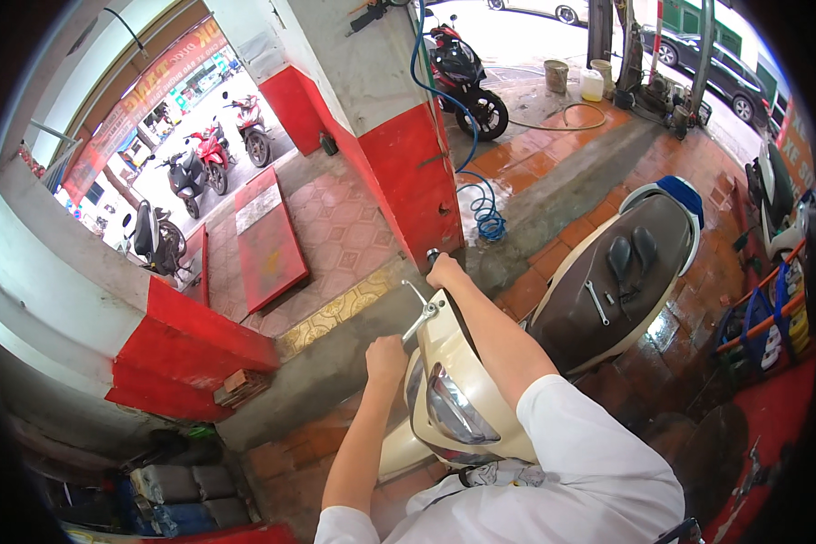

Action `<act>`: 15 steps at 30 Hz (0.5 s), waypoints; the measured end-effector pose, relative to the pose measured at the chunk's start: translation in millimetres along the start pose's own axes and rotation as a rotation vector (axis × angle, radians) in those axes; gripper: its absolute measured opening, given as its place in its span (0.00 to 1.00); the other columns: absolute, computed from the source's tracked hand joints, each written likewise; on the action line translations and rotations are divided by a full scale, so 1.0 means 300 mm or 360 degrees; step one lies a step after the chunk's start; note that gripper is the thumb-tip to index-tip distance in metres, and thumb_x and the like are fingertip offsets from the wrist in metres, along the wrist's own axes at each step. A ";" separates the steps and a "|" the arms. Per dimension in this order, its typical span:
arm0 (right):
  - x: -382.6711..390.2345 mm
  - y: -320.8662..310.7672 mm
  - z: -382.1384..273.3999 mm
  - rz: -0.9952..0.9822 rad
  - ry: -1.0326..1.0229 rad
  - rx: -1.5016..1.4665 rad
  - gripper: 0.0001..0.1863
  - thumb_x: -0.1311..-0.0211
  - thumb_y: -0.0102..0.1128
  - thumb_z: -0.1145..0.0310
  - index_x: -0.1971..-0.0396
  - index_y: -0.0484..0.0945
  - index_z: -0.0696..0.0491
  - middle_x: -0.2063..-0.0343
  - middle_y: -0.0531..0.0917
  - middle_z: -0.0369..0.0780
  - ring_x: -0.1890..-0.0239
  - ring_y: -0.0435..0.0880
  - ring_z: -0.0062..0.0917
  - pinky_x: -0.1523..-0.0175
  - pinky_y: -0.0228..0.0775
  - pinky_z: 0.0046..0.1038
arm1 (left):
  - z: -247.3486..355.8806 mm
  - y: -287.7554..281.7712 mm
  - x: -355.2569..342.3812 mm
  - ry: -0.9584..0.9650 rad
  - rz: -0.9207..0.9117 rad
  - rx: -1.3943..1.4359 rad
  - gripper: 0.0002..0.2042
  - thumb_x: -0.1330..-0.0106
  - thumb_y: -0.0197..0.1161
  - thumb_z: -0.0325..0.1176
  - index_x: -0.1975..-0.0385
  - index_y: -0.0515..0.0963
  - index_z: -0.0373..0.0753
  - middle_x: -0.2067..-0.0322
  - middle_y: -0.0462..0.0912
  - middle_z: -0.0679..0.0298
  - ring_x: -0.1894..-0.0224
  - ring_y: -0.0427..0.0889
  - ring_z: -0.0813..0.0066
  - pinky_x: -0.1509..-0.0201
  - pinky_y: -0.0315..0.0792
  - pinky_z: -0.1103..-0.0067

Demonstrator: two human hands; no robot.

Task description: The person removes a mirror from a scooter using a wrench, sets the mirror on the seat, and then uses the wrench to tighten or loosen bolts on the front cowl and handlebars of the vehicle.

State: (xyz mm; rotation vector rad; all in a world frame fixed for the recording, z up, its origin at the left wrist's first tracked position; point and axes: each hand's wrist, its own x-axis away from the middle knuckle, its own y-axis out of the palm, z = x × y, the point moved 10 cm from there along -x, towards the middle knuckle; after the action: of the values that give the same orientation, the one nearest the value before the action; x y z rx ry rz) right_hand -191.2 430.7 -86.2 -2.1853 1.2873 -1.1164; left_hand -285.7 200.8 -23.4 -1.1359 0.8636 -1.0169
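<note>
A cream scooter's front end (458, 412) stands right before me, headlight side toward my body. My right hand (444, 272) is closed around a black handlebar grip (433, 257), whose end sticks out past the fingers. My left hand (387, 356) makes a fist at the near end of a slim silver metal bar (414, 327); its far end meets the handlebar mount, and the fingers hide the rest. Just beyond, a curved silver brake lever (412, 289) juts from the mount. On the brown seat (567, 317) lie a wrench (597, 302) and two black mirrors (620, 258).
A red and white pillar (408, 172) rises close beyond the handlebar. Blue coiled hose (488, 225) hangs beside it. Wet tiles surround the scooter. A red ramp (276, 267), parked motorbikes (211, 163) and buckets (556, 76) stand farther off. At right is a tool rack (766, 317).
</note>
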 end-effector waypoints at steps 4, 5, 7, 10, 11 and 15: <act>-0.017 0.036 -0.013 -0.0081 -0.0119 0.0111 0.33 0.50 0.67 0.68 0.44 0.67 0.66 0.48 0.79 0.57 0.46 0.80 0.44 0.43 0.75 0.37 | 0.064 -0.053 0.031 0.0119 -0.0197 0.0331 0.13 0.32 0.53 0.38 0.63 0.78 0.34 0.72 0.81 0.42 0.67 0.80 0.37 0.59 0.74 0.53; -0.037 0.044 -0.015 -0.0117 -0.0196 0.0125 0.32 0.50 0.67 0.67 0.46 0.69 0.68 0.51 0.80 0.58 0.52 0.84 0.43 0.48 0.77 0.36 | 0.068 -0.055 0.031 0.0141 -0.0211 0.0430 0.14 0.31 0.51 0.39 0.61 0.77 0.33 0.72 0.81 0.41 0.66 0.79 0.36 0.58 0.73 0.53; -0.076 0.057 -0.004 -0.0209 -0.0315 0.0025 0.27 0.49 0.67 0.67 0.53 0.72 0.69 0.59 0.83 0.56 0.62 0.87 0.40 0.56 0.80 0.35 | 0.076 -0.050 0.033 0.0190 -0.0237 0.0627 0.18 0.27 0.48 0.42 0.58 0.75 0.31 0.71 0.80 0.37 0.65 0.77 0.32 0.58 0.71 0.52; -0.086 0.097 0.011 -0.0469 -0.0362 -0.0575 0.15 0.43 0.67 0.67 0.66 0.76 0.64 0.71 0.84 0.49 0.72 0.87 0.33 0.67 0.80 0.34 | 0.076 0.006 0.040 0.0041 -0.0239 0.0748 0.20 0.26 0.45 0.43 0.59 0.76 0.30 0.68 0.80 0.36 0.62 0.78 0.33 0.56 0.71 0.52; -0.053 0.132 -0.004 -0.0619 -0.0312 -0.0946 0.13 0.41 0.66 0.66 0.70 0.76 0.61 0.74 0.83 0.46 0.74 0.86 0.31 0.69 0.79 0.34 | 0.052 0.012 0.055 -0.0027 -0.0232 0.0734 0.20 0.26 0.45 0.44 0.60 0.76 0.30 0.68 0.80 0.36 0.62 0.78 0.33 0.56 0.71 0.52; -0.037 0.149 -0.019 -0.0730 -0.0228 -0.1066 0.14 0.36 0.64 0.65 0.77 0.72 0.55 0.80 0.79 0.40 0.80 0.81 0.28 0.76 0.74 0.32 | 0.036 -0.016 0.080 -0.0274 -0.0215 0.0649 0.24 0.27 0.46 0.51 0.64 0.79 0.34 0.67 0.81 0.39 0.60 0.79 0.35 0.54 0.72 0.53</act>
State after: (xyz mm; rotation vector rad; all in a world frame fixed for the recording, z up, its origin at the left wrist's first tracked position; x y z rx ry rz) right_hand -223.8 417.7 -116.5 -3.1095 1.2497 -0.6955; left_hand -269.2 180.7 -17.4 -0.9234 0.4201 -1.1268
